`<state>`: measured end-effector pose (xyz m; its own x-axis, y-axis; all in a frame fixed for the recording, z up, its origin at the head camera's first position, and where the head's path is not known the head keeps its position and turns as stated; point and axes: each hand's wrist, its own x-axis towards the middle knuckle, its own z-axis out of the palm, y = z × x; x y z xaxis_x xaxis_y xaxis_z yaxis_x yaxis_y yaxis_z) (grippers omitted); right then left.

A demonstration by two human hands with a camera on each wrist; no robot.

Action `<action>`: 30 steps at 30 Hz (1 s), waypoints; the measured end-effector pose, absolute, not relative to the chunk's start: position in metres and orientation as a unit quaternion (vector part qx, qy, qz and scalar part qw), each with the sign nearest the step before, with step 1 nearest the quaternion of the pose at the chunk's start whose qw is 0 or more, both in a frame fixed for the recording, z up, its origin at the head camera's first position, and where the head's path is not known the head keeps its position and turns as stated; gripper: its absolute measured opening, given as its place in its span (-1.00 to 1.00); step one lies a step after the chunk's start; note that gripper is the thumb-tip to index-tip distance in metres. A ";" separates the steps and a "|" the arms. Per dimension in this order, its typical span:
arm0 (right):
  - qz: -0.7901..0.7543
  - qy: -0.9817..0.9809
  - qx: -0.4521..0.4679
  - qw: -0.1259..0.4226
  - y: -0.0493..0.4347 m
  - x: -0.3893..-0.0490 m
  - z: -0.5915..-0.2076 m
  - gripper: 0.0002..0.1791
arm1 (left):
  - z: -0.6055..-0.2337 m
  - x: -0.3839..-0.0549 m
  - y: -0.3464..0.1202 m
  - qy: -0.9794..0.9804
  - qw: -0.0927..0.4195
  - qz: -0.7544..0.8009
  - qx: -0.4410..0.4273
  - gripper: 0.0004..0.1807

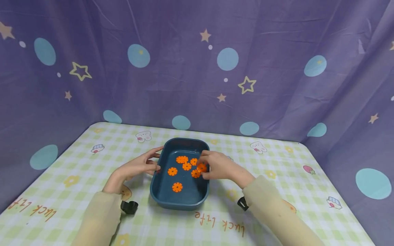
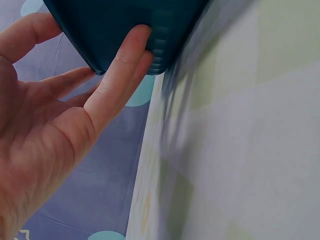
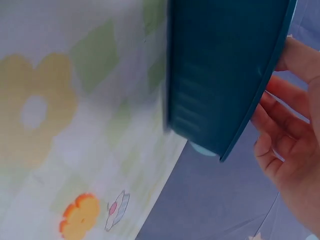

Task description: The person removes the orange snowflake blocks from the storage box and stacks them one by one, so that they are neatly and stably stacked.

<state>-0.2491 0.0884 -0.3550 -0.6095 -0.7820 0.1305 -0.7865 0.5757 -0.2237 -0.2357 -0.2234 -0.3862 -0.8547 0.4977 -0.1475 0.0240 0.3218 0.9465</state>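
Note:
A dark blue rectangular container stands on the table with several orange notched discs on its floor. My left hand holds the container's left side. In the left wrist view, fingertips press its outer wall and another digit reaches the rim. My right hand reaches over the right rim, its thumb and fingers around an orange notched disc near the right wall. Seen from the right wrist, the right hand's fingertips are hidden behind the container's wall.
A green-and-white checked cloth with printed flowers and lettering covers the table. Behind and beside it hangs a purple curtain with stars and blue ovals. Black straps are on the wrists.

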 end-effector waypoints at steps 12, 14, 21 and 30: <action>0.172 -0.888 0.424 0.047 0.106 -0.252 -0.348 -0.74 | -0.386 -0.236 -0.223 0.785 0.212 0.559 0.163 -0.16; 0.171 -0.891 0.418 0.047 0.109 -0.253 -0.349 -0.73 | -0.386 -0.235 -0.223 0.783 0.213 0.561 0.164 -0.16; 0.182 -0.895 0.404 0.048 0.125 -0.256 -0.356 -0.69 | -0.386 -0.235 -0.223 0.784 0.213 0.560 0.161 -0.16; 0.177 -0.900 0.393 0.059 0.144 -0.256 -0.363 -0.72 | -0.387 -0.237 -0.224 0.784 0.213 0.559 0.166 -0.15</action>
<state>-0.2559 0.1444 -0.3633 -0.6842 -0.6867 0.2457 -0.7286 0.6287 -0.2716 -0.2365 -0.2235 -0.3869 -0.8537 0.4993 -0.1480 0.0225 0.3193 0.9474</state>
